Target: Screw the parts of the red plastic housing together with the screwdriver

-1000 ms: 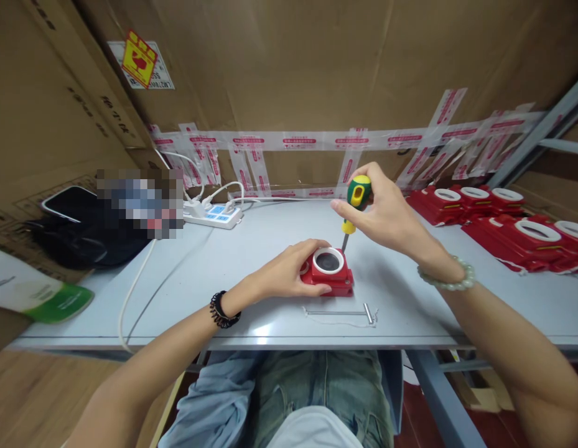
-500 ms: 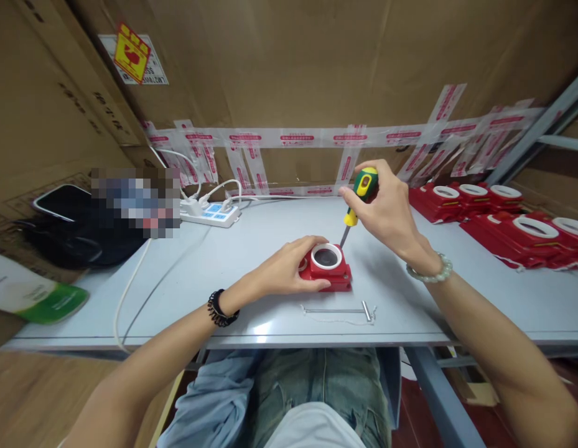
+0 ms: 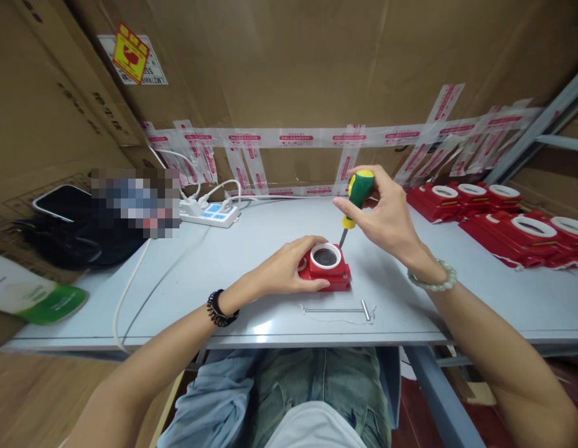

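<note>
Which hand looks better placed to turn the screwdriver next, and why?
Likely the right hand: it holds the screwdriver by its handle, shaft angled down to the far corner of the red housing, which the left hand grips.

L hand [image 3: 289, 267] flat-ish, palm down; R hand [image 3: 386, 214] raised, fingers curled, prob.

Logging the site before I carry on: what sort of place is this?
Probably a small assembly bench: a screwdriver on a red housing, similar red units at the right, and a power strip.
</note>
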A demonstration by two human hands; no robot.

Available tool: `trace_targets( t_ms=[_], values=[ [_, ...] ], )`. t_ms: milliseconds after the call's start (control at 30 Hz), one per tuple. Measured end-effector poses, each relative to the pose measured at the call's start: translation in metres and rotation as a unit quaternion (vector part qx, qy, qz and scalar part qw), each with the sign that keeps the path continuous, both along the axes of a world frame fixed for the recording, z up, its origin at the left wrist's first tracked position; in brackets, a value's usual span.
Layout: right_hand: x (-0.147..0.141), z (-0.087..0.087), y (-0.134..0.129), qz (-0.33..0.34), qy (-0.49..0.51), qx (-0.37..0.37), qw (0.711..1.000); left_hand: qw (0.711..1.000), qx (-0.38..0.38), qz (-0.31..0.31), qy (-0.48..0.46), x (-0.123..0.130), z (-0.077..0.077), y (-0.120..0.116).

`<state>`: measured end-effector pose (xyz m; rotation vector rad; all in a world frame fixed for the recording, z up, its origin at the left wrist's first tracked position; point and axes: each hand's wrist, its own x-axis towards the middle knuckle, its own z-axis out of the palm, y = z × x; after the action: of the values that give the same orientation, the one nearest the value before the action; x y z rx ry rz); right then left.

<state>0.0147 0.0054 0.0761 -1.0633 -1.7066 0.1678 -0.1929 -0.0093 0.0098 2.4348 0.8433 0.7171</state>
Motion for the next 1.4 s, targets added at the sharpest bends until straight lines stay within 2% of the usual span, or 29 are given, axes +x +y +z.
trace_targets(
  t_ms=[100,167,233,333,400,467,533,600,667,767,833,900,1033,1100,1233,1400],
  values=[
    [0.003,0.005,-0.003,0.095,0.043,-0.058,0.993,1.000,-0.001,0.001,0.001,0.000,-0.001,0.000],
    [0.003,0.006,-0.005,0.129,0.061,-0.083,0.986,1.000,-0.003,-0.002,0.002,-0.001,0.000,0.000],
    [0.001,0.003,-0.006,0.112,0.050,-0.075,0.990,1.000,-0.002,-0.002,0.003,0.000,0.000,0.000],
    [-0.001,-0.002,-0.003,0.037,-0.002,-0.032,0.999,1.000,0.000,0.000,0.004,0.000,0.001,0.000],
    [0.001,-0.003,-0.001,0.016,-0.020,-0.030,0.999,1.000,0.000,0.001,0.004,0.000,0.001,0.000],
    [0.004,0.000,-0.001,0.057,0.000,-0.051,0.997,1.000,0.000,0.002,0.004,0.001,0.001,-0.001],
    [0.007,0.004,-0.002,0.125,0.042,-0.088,0.987,1.000,-0.003,0.003,0.002,0.001,0.001,-0.001],
    [0.007,0.006,-0.004,0.150,0.072,-0.112,0.980,1.000,-0.007,0.002,0.001,0.001,0.002,-0.001],
    [0.004,0.005,-0.005,0.119,0.066,-0.105,0.985,1.000,-0.008,0.002,0.002,0.000,0.002,-0.001],
    [0.001,0.000,-0.004,0.013,-0.003,-0.041,0.999,1.000,-0.011,0.002,0.002,0.000,0.002,-0.001],
    [0.002,-0.001,-0.002,-0.035,-0.043,-0.026,0.998,1.000,-0.010,0.002,-0.001,0.001,0.002,-0.001],
    [0.005,0.001,-0.002,-0.013,-0.042,-0.046,0.998,1.000,-0.008,0.001,-0.002,0.001,0.002,-0.001],
    [0.009,0.007,-0.004,0.094,0.022,-0.083,0.992,1.000,-0.010,-0.002,-0.003,0.000,0.002,-0.001],
    [0.009,0.008,-0.005,0.096,0.035,-0.085,0.991,1.000,-0.009,-0.002,-0.004,0.000,0.002,-0.002],
    [0.007,0.005,-0.004,0.033,-0.013,-0.053,0.998,1.000,-0.004,-0.002,0.000,-0.001,0.003,-0.002],
    [0.010,0.008,-0.006,0.098,0.029,-0.100,0.990,1.000,0.000,-0.003,0.002,-0.001,0.001,-0.002]
  ],
)
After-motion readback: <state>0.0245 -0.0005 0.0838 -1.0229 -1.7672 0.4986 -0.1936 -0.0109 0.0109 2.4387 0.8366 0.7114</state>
